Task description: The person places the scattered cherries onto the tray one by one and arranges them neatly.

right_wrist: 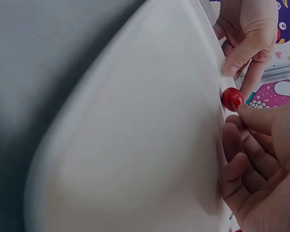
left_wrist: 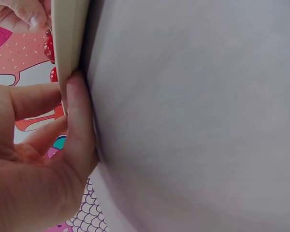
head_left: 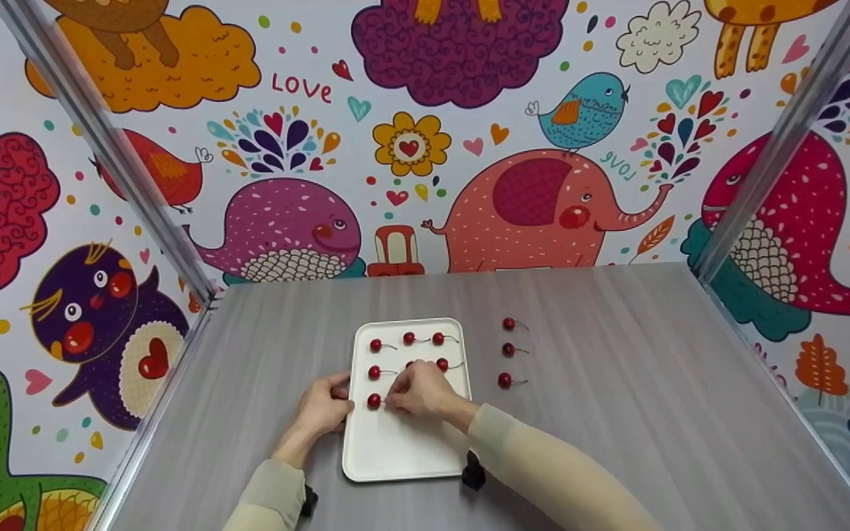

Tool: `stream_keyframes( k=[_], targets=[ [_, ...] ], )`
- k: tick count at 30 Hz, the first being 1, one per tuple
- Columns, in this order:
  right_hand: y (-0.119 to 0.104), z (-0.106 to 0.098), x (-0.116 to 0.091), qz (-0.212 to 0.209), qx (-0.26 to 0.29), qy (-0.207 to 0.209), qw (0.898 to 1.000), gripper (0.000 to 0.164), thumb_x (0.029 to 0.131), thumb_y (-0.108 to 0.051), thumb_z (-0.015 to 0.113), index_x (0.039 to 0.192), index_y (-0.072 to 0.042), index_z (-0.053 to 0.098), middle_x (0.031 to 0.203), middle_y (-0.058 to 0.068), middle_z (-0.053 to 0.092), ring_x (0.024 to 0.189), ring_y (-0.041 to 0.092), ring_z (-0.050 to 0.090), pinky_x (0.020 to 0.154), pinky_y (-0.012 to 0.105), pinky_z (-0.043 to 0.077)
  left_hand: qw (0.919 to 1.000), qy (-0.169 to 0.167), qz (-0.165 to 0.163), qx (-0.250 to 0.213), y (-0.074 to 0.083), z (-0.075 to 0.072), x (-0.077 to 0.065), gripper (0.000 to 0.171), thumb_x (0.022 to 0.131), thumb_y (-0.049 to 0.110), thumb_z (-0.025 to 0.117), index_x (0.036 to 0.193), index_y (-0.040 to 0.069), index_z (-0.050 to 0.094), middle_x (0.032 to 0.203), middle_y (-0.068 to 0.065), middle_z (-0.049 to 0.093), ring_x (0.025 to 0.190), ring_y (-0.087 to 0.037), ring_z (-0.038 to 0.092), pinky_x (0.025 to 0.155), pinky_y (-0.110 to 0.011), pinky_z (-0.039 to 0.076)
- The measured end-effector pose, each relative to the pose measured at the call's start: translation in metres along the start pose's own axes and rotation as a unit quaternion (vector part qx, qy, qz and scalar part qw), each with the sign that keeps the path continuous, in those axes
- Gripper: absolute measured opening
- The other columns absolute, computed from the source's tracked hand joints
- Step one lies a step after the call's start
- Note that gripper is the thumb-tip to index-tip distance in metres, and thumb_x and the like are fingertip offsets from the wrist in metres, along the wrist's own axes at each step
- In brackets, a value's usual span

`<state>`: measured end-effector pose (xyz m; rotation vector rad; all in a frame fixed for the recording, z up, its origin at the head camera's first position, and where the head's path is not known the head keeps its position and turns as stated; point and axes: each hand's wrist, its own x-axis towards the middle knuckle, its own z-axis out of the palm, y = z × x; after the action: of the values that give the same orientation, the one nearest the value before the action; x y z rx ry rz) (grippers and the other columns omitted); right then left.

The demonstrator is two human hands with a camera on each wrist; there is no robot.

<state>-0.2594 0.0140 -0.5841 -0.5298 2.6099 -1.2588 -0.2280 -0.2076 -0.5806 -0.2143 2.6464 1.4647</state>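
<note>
Cherry [head_left: 374, 401] is on white tray [head_left: 395, 453], left column, near end. Right hand [head_left: 421, 391] pinches its stem; left hand [head_left: 324, 404] grips tray's left rim. Advice: steady tray, release stem gently against rolling, lift clear of neighbouring cherries [head_left: 374, 372].

From head height, one camera looks forward and down across the tabletop [head_left: 639, 398] to the patterned wall [head_left: 410, 81]. Both wrist cameras sit close, the scene tipped sideways, sharing the white tray [head_left: 403, 451], a red cherry [right_wrist: 231, 97], left fingers [left_wrist: 79, 108] and right fingers [right_wrist: 259, 155].
</note>
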Motion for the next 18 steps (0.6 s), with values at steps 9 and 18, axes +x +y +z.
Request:
stream_keyframes(
  k=[9, 18],
  targets=[
    [0.0001, -0.0005, 0.0025, -0.005, 0.014, -0.016, 1.0, 0.009, 0.096, -0.012, 0.087, 0.089, -0.007, 0.089, 0.079, 0.008, 0.084, 0.058, 0.001, 0.06, 0.055, 0.015, 0.048, 1.0, 0.001, 0.006, -0.006, -0.0003, 0.0005, 0.0009, 0.065, 0.087, -0.008, 0.069, 0.152, -0.009, 0.063, 0.102, -0.013, 0.067, 0.086, -0.02, 0.064, 0.059, -0.029, 0.059],
    [0.0035, -0.0016, 0.0047, -0.032, -0.029, -0.015, 0.999, 0.007, 0.095, -0.016, 0.09, 0.089, -0.012, 0.09, 0.082, 0.001, 0.085, 0.065, -0.003, 0.059, 0.061, 0.015, 0.048, 0.9999, 0.001, 0.002, -0.014, -0.0008, 0.0001, -0.0004, 0.065, 0.087, -0.008, 0.068, 0.152, -0.007, 0.064, 0.103, -0.013, 0.067, 0.086, -0.02, 0.066, 0.06, -0.03, 0.061]
  ],
)
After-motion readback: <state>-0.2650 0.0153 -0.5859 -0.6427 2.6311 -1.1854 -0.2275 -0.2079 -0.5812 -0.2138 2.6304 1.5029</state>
